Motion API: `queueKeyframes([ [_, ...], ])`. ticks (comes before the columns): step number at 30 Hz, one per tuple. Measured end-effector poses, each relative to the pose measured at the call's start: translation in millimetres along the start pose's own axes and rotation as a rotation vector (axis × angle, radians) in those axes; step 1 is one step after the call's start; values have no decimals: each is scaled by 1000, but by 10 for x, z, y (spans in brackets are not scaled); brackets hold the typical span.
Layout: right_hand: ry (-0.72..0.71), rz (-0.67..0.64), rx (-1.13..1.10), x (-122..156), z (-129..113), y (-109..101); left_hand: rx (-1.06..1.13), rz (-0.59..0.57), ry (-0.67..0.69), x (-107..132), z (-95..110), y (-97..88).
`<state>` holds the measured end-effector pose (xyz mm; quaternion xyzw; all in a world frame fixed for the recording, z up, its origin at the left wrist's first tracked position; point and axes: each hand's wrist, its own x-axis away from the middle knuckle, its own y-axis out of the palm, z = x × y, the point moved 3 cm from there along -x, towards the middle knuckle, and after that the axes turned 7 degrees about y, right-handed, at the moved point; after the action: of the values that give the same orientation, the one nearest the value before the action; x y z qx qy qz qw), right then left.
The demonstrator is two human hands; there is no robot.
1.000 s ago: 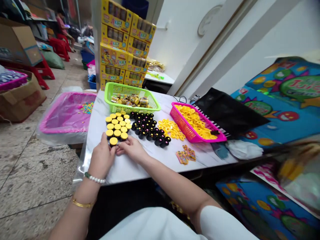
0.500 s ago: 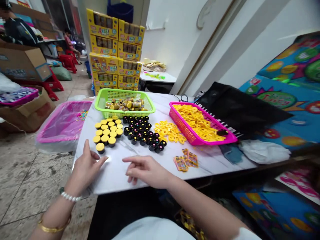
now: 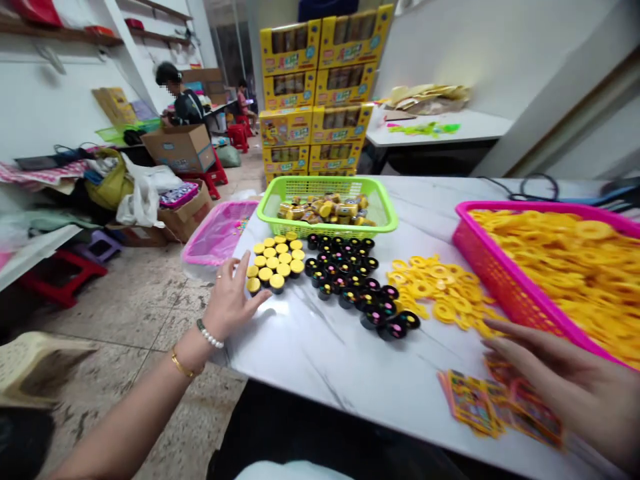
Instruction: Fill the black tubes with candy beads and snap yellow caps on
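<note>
My left hand [image 3: 231,303] lies open on the white table [image 3: 320,353], fingers spread, its fingertips beside the cluster of yellow-capped black jars [image 3: 275,263]. My right hand [image 3: 565,380] hovers open, fingers stretched out, over a small pile of orange printed cards [image 3: 480,403] at the table's front right. Between the hands stand several uncapped black jars [image 3: 353,280] with coloured bits inside. Loose yellow rings [image 3: 440,290] lie next to them.
A green basket [image 3: 327,200] of small jars stands behind the clusters. A pink basket [image 3: 500,273] full of yellow rings is at the right. A pink tray [image 3: 215,233] sits left of the table. Stacked yellow cartons [image 3: 315,93] rise behind; a person sits far left.
My view swung left and closer. My left hand moved up to the yellow-capped jars; my right hand went right to the printed cards.
</note>
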<state>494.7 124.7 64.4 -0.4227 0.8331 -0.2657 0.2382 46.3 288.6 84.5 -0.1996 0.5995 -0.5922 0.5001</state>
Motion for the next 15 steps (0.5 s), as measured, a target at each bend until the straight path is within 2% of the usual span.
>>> queueKeyframes([
  [2,19,47,344,2,-69,-27,-56,18,129,-30,44,76],
  [5,-95,48,481,-45,-256,7,-91,-76,250,-97,45,224],
  [8,-178,0,576,-94,-343,108,-108,-30,264,-92,87,199],
  [10,-226,-11,644,-102,-383,192,-63,71,272,-2,215,77],
  [13,-217,-45,744,-135,-414,329,101,213,321,201,539,-87],
  [15,-188,-81,788,-187,-395,406,237,191,396,306,771,-85],
])
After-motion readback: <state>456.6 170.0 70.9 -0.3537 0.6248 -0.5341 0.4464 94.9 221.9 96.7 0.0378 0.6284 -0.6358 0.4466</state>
